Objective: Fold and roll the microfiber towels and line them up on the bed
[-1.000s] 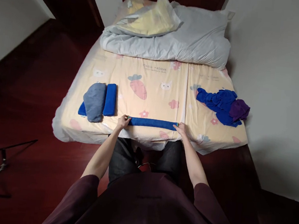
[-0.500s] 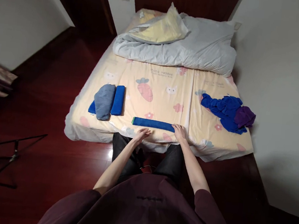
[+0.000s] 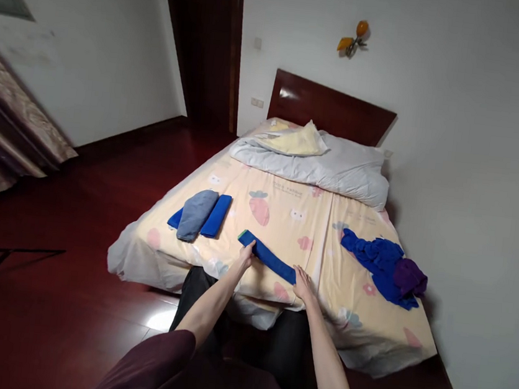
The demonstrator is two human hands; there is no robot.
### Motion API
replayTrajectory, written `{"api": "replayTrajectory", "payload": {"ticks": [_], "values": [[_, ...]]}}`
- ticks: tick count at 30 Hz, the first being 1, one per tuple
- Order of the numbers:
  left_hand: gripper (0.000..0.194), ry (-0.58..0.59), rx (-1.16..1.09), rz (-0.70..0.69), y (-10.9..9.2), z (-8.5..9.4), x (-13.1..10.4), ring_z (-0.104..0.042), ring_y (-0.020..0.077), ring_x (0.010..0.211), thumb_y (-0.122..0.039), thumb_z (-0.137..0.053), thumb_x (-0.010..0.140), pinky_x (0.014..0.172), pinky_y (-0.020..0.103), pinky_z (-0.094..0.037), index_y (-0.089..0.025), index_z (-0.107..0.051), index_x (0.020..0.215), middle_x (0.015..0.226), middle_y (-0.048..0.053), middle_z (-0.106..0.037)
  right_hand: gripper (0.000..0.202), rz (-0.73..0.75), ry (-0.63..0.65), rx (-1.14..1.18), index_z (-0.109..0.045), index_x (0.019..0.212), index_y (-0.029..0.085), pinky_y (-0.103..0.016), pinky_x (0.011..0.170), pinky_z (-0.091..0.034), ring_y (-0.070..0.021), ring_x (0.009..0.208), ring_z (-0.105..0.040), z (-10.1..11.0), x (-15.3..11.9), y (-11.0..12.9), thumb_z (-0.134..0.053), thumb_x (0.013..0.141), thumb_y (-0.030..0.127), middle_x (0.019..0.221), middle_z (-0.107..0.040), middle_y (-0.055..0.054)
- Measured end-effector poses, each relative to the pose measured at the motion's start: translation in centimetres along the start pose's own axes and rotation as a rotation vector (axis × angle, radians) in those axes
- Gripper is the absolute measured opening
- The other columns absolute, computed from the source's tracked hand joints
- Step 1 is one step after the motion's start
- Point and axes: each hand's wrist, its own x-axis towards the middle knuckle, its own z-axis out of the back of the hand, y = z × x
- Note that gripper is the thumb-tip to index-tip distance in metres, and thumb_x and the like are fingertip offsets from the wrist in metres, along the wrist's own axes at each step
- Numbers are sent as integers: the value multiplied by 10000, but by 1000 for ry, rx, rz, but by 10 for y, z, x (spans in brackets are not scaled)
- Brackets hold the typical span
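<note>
Cloths (image 3: 198, 215) lie toward the bed's (image 3: 148, 263) left edge. Your left hand (image 3: 247, 254), fingers closed, grips the strip (image 3: 274, 262) near its left end; its long axis slants rightward toward the near edge. Your right hand (image 3: 303, 284) touches its right end; grip cannot be told. Sheet (image 3: 317, 245) separates strip from pile (image 3: 380, 264), near the right edge.

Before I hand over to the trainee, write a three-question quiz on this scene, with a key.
1. True or false: the left hand and the right hand both touch the folded blue strip.
2. Choose one. Next to the crumpled blue cloth lies a bunched cloth that is:
a) yellow
b) purple
c) white
3. Fill in the blank: the folded grey-blue cloth lies to the person's ____ of the strip.

Key: 1. True. 2. b. 3. Left.
</note>
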Motion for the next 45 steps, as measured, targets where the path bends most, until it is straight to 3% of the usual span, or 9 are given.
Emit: {"api": "replayTrajectory", "payload": {"ticks": [3,6,10,15,22,29,35,38,45], "values": [[346,26,2,-31,-17,-25,-7,-672,192,882,-294,-868,752,797,314,-549,-194,-641,993,932,58,-697,954,5,-80,187,-388,1607,203,-492,1238,-342,-326,1520,-430,12,16,18,-762,730,159,1627,-458,-194],[387,244,72,-102,-42,-54,-24,-675,209,967,-332,-882,741,859,343,-539,-187,-661,1023,1060,95,-722,972,39,-216,455,-452,1548,191,-485,1167,-442,-338,1424,-539,32,36,51,-840,662,283,1545,-549,-198],[470,557,233,-267,-89,-84,-54,-675,245,1016,-414,-901,718,889,361,-533,-177,-681,1059,1105,120,-731,756,100,-376,759,-630,1315,167,-438,938,-584,-303,1091,-713,63,62,103,-847,637,420,1241,-746,-157],[412,671,468,-530,-150,-95,-72,-670,237,917,-418,-892,726,834,334,-542,-161,-692,979,950,76,-727,502,90,-370,873,-697,897,166,-371,677,-583,-272,785,-707,97,80,166,-851,586,529,861,-782,-90],[358,544,545,-669,-202,-58,-64,-659,228,913,-407,-841,762,788,301,-531,-171,-698,990,925,57,-707,443,126,-331,986,-705,850,160,-350,652,-611,-276,797,-737,115,105,262,-883,568,453,853,-792,-92],[374,463,598,-767,-237,-1,-59,-674,255,982,-383,-810,786,899,349,-542,-160,-711,1070,1027,83,-736,379,181,-206,1029,-709,834,174,-361,684,-627,-292,836,-756,90,125,329,-882,592,409,800,-781,-72],[536,274,691,-828,-249,29,-57,-669,291,1020,-258,-916,601,977,382,-526,-160,-700,1082,1033,87,-730,411,280,-130,1009,-729,940,177,-377,803,-637,-295,932,-757,63,141,364,-874,618,388,852,-785,-68],[513,202,707,-870,-251,39,-50,-663,283,982,-241,-910,585,955,381,-523,-176,-692,1045,999,71,-719,410,293,-117,996,-730,975,198,-383,849,-632,-276,935,-753,52,150,376,-858,636,390,880,-792,-58],[426,129,731,-874,-249,56,-28,-638,243,892,-262,-877,630,883,355,-512,-181,-668,992,926,45,-689,295,189,-85,942,-666,801,192,-319,695,-600,-248,804,-728,20,156,367,-841,597,313,809,-771,-44]]}}
